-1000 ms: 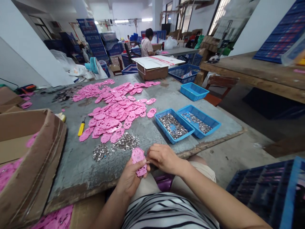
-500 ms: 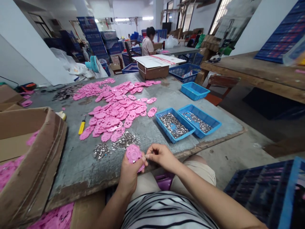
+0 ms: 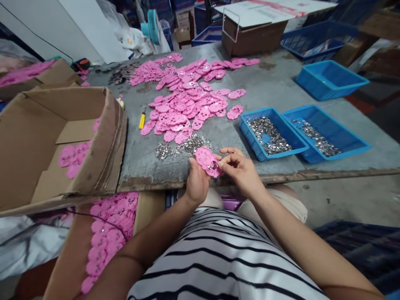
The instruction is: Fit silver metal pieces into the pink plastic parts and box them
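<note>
My left hand [image 3: 198, 183] grips a pink plastic piece [image 3: 204, 158] with a scalloped edge over the near edge of the table. Small shiny bits show at its lower right part. There, the thumb and forefinger of my right hand [image 3: 243, 173] are pinched together against the piece; whatever is between them is too small to make out. Just beyond my hands lie two small heaps of silvery metal parts [image 3: 192, 143]. Behind them spreads a big pile of similar pink pieces [image 3: 184, 108].
Two blue trays [image 3: 273, 156] of metal parts stand on the right, and another blue tray [image 3: 331, 79] sits behind. A yellow-handled screwdriver [image 3: 142, 120] lies left of the pile. An open cardboard box [image 3: 103, 137] with pink pieces stands at left; a lower box holds more.
My view has tipped down and swung left. The left thumb has lifted off the face of the pink piece, and my right fingers have come onto its lower right part.
</note>
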### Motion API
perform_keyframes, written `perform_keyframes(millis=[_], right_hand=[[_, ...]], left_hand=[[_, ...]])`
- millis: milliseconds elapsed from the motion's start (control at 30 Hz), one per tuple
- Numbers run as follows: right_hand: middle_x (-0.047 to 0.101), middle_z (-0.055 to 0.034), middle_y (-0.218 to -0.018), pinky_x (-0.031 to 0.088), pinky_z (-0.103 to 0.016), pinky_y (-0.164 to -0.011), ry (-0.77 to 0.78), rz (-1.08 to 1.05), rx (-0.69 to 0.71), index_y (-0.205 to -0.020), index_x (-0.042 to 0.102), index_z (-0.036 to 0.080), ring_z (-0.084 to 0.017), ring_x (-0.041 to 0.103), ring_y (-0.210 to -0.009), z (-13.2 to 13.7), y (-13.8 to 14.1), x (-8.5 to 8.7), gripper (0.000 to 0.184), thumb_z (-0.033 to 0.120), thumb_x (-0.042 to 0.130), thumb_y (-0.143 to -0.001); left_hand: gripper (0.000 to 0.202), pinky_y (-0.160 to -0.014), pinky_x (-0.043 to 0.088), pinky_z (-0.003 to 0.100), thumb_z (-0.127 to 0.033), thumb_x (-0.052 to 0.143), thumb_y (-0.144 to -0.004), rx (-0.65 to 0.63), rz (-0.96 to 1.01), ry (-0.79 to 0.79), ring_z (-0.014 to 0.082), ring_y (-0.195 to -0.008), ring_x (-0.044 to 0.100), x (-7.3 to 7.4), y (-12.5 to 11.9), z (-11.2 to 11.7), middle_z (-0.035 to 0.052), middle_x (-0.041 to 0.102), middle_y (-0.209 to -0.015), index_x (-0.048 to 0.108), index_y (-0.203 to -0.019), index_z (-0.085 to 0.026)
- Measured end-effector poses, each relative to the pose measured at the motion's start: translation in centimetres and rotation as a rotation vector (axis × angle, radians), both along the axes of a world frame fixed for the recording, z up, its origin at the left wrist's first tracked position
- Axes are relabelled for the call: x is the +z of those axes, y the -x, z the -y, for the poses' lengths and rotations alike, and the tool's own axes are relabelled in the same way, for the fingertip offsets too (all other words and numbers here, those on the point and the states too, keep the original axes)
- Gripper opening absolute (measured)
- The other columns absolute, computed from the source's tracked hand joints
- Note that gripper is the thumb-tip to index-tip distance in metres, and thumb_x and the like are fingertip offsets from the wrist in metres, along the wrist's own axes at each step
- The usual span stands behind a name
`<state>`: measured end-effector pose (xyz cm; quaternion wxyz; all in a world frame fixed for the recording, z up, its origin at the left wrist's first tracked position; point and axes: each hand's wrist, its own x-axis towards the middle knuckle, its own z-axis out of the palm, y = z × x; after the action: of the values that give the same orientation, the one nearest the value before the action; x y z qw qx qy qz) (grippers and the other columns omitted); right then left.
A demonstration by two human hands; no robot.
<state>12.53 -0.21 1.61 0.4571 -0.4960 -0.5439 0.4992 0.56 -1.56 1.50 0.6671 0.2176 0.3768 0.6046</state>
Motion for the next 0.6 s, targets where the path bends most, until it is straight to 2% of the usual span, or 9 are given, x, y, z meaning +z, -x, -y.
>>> perform_keyframes(millis=[167, 267, 467, 600], right_hand=[[0.058, -0.0093, -0.109, 0.037, -0.039, -0.101, -0.038, 0.076, -0.040, -0.059, 0.060, 0.017, -0.023, 0.051, -0.116, 0.21, 0.29, -0.17, 0.021, 0.031, 0.068, -0.073], [0.060, -0.0093, -0.106, 0.036, -0.040, -0.099, -0.045, 0.037, -0.059, -0.058, 0.061, 0.018, -0.025, 0.051, -0.115, 0.27, 0.44, -0.50, 0.020, 0.031, 0.069, -0.071], [0.063, -0.0081, -0.101, 0.035, -0.041, -0.100, -0.056, -0.029, -0.067, -0.058, 0.063, 0.019, -0.024, 0.052, -0.111, 0.35, 0.71, -0.88, 0.017, 0.030, 0.068, -0.069], [0.062, -0.0084, -0.104, 0.035, -0.041, -0.100, -0.054, -0.027, -0.069, -0.060, 0.062, 0.019, -0.023, 0.054, -0.109, 0.49, 0.74, -0.85, 0.016, 0.030, 0.067, -0.070]], left_hand=[[0.065, -0.095, 0.045, 0.034, -0.060, 0.016, -0.093, 0.028, 0.062, 0.010, 0.0219, -0.112, 0.060, 0.45, -0.17, 0.25, 0.0102, 0.065, -0.116, 0.050, -0.132, -0.021], [0.064, -0.100, 0.042, 0.035, -0.058, 0.014, -0.093, 0.045, 0.084, 0.012, 0.0203, -0.114, 0.059, 0.63, -0.29, 0.34, 0.0097, 0.065, -0.119, 0.043, -0.138, -0.022], [0.066, -0.104, 0.039, 0.035, -0.052, 0.005, -0.095, 0.033, 0.085, -0.012, 0.0190, -0.118, 0.057, 0.77, -0.50, 0.42, 0.0101, 0.065, -0.118, 0.041, -0.140, -0.020], [0.065, -0.106, 0.038, 0.035, -0.052, 0.008, -0.095, 0.045, 0.098, -0.019, 0.0193, -0.121, 0.055, 0.68, -0.63, 0.54, 0.0097, 0.065, -0.118, 0.042, -0.140, -0.020]])
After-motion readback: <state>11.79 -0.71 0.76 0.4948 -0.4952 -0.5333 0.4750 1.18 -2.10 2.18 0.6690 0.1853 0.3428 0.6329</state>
